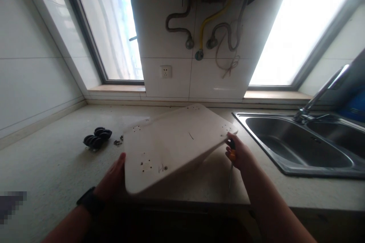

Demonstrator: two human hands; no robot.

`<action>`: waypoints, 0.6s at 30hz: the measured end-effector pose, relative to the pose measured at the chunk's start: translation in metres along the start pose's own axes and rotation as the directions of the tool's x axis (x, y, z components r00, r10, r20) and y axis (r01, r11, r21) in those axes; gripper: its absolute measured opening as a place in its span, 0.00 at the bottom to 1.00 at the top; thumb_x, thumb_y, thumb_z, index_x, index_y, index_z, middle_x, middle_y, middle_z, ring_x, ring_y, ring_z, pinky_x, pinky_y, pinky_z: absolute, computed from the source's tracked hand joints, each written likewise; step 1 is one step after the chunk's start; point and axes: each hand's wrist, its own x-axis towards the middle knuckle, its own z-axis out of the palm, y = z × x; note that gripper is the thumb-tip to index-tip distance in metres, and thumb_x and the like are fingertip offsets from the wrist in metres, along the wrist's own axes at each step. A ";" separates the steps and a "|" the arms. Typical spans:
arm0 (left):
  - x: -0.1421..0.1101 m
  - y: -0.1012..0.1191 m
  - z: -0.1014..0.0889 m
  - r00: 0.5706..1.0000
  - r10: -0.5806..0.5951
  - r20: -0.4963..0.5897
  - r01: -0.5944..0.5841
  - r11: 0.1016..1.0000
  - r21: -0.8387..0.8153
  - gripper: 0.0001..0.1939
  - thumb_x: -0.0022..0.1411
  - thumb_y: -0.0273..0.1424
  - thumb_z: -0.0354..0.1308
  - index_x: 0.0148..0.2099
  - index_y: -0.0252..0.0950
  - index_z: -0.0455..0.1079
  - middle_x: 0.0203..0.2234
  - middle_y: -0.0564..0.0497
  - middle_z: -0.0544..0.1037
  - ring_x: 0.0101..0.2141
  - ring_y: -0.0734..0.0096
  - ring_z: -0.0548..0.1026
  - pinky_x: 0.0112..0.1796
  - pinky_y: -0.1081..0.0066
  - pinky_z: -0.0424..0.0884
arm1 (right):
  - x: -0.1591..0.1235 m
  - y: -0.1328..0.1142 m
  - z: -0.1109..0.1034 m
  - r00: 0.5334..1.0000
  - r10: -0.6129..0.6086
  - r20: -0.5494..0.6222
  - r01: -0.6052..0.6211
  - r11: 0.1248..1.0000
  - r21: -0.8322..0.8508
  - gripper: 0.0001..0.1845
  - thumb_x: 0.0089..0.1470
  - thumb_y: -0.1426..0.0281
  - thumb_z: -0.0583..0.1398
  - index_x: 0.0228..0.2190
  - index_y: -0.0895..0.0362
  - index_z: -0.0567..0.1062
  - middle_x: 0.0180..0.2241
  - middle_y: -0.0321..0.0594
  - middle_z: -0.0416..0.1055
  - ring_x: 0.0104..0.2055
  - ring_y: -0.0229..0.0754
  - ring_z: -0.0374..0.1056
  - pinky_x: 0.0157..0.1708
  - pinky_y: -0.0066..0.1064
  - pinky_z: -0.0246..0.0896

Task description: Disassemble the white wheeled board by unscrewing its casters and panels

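Note:
A white rounded board (176,144) with small screw holes is held tilted above the countertop (51,167). My left hand (112,178) grips its near left edge, with a black watch on that wrist. My right hand (238,153) holds the board's right edge and also clasps a screwdriver (231,167) with an orange and black handle, its shaft pointing down toward me. Black caster wheels (97,138) lie on the counter to the left, with a few small screws (118,141) beside them.
A stainless double sink (302,148) with a tap (319,97) fills the right side. Behind are a tiled wall with a socket (165,71), hoses (205,30) under a wall unit, and two bright windows. The counter's front edge runs below my arms.

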 end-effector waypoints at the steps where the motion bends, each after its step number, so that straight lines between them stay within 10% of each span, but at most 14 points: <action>1: 0.002 0.002 0.000 0.998 -0.061 -0.029 0.060 0.998 -0.023 0.29 0.66 0.58 0.51 0.46 0.39 0.79 0.44 0.41 0.84 0.54 0.45 0.78 0.59 0.52 0.70 | -0.008 0.001 -0.007 1.000 -0.002 0.006 0.002 1.000 0.010 0.14 0.52 0.64 0.69 0.36 0.55 0.71 0.27 0.30 0.68 0.16 0.28 0.58 0.10 0.20 0.55; 5: 0.004 0.012 0.001 0.985 -0.169 -0.028 0.163 0.976 -0.142 0.33 0.61 0.60 0.56 0.53 0.40 0.77 0.52 0.42 0.81 0.63 0.46 0.69 0.65 0.54 0.62 | -0.044 0.008 -0.034 0.999 -0.023 0.023 0.022 0.999 0.047 0.21 0.44 0.64 0.74 0.36 0.55 0.72 0.28 0.30 0.67 0.17 0.28 0.58 0.10 0.19 0.56; 11: -0.007 0.022 0.013 0.912 -0.363 0.191 0.409 0.837 -0.363 0.35 0.65 0.60 0.52 0.54 0.34 0.76 0.45 0.40 0.84 0.50 0.49 0.81 0.57 0.52 0.72 | -0.079 0.018 -0.066 0.997 -0.073 -0.003 0.073 0.994 0.084 0.29 0.34 0.61 0.79 0.34 0.56 0.72 0.26 0.27 0.63 0.18 0.27 0.56 0.10 0.20 0.56; 18: -0.018 0.029 0.029 0.944 -0.314 0.099 0.330 0.905 -0.270 0.29 0.68 0.55 0.51 0.53 0.37 0.77 0.49 0.43 0.83 0.56 0.49 0.77 0.59 0.51 0.70 | -0.082 0.016 -0.080 0.988 -0.099 -0.121 0.104 0.994 0.040 0.33 0.27 0.62 0.80 0.36 0.55 0.74 0.30 0.31 0.69 0.19 0.28 0.61 0.11 0.21 0.60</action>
